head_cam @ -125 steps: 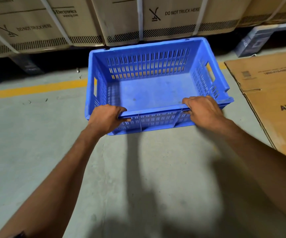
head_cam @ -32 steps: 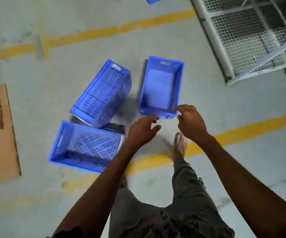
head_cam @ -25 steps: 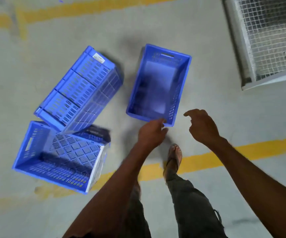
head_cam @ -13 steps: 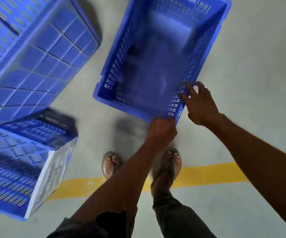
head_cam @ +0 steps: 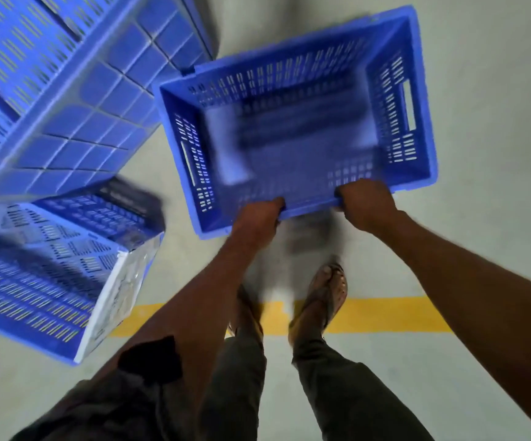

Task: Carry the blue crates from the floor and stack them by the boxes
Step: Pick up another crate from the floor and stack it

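gripping the blue crate's [head_cam: 296, 122] near rim, both hands [head_cam: 308, 211] closed, above grey floor [head_cam: 487, 218] with yellow line [head_cam: 385, 315].

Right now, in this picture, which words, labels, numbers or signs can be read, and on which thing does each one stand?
No text can be read in this picture.
Dark label strip on the blue slotted plastic crate lying on its side: faint marks, too blurred to read.
Upright blue plastic crate held at its near rim: no label shows.
Overturned blue plastic crate with the grid bottom: no label shows.
Yellow painted floor line: plain, without words.
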A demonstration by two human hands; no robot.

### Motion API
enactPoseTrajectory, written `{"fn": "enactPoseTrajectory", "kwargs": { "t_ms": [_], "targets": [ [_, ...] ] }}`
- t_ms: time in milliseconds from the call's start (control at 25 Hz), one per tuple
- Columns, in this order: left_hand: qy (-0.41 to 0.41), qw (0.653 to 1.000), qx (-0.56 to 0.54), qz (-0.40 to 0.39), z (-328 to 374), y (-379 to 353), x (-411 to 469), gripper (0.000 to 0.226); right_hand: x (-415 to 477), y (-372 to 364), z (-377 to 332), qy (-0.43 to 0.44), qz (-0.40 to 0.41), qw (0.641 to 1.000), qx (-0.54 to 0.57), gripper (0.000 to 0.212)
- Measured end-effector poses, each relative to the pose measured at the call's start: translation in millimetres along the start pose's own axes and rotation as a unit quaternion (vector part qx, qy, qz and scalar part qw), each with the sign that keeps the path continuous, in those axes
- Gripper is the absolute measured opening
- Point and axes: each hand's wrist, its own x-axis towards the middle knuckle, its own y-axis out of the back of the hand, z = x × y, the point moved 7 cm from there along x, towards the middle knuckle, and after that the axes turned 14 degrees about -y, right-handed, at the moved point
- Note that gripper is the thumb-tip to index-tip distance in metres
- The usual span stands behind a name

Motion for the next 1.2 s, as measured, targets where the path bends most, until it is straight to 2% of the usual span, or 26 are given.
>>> {"fn": "enactPoseTrajectory", "kwargs": {
  "t_ms": [120, 200, 280, 400, 480, 600, 680, 720, 800, 920, 1000, 1080, 1200],
  "targets": [
    [-0.014, 1.0, 0.021, 0.016, 10, 53, -28, 0.027, -35, 52, 7, 0.028, 0.041, 0.997, 0.063, 0.022],
    [-0.015, 0.998, 0.014, 0.058, 24, 127, -54, 0.034, -70, 111, 20, 0.021, 0.066, 0.992, 0.109, 0.022],
    [-0.015, 0.998, -0.028, 0.061, 36, 197, -83, 0.036, -112, 173, 24, 0.016, 0.074, 0.987, 0.144, 0.028],
    [-0.045, 0.993, -0.107, 0.012, 68, 290, -148, 0.034, -202, 250, 20, 0.022, 0.053, 0.983, 0.175, 0.038],
    [-0.067, 0.987, -0.141, -0.048, 102, 330, -204, 0.034, -277, 287, 20, 0.011, 0.064, 0.98, 0.19, 0.048],
    [-0.105, 0.977, -0.098, -0.16, 157, 356, -300, 0.032, -404, 321, 7, 0.012, 0.149, 0.966, 0.21, 0.044],
    [-0.107, 0.975, -0.062, -0.183, 177, 358, -357, 0.033, -477, 330, -10, 0.034, 0.211, 0.949, 0.234, 0.039],
    [-0.107, 0.98, -0.03, -0.163, 184, 362, -385, 0.035, -506, 333, -19, 0.046, 0.224, 0.942, 0.245, 0.038],
    [-0.103, 0.99, 0.07, -0.073, 203, 374, -450, 0.037, -553, 333, -40, 0.068, 0.209, 0.944, 0.246, 0.037],
    [-0.08, 0.988, 0.121, 0.055, 238, 381, -558, 0.023, -605, 329, -89, 0.131, 0.181, 0.963, 0.149, 0.036],
    [-0.052, 0.981, 0.166, 0.084, 254, 374, -630, 0.021, -648, 318, -131, 0.184, 0.175, 0.962, 0.102, 0.031],
    [-0.008, 0.98, 0.165, 0.114, 254, 370, -700, 0.018, -696, 312, -167, 0.236, 0.19, 0.949, 0.087, 0.031],
    [0.041, 0.986, 0.07, 0.143, 242, 360, -809, 0.019, -772, 323, -223, 0.3, 0.211, 0.926, 0.084, 0.035]
  ]
}}
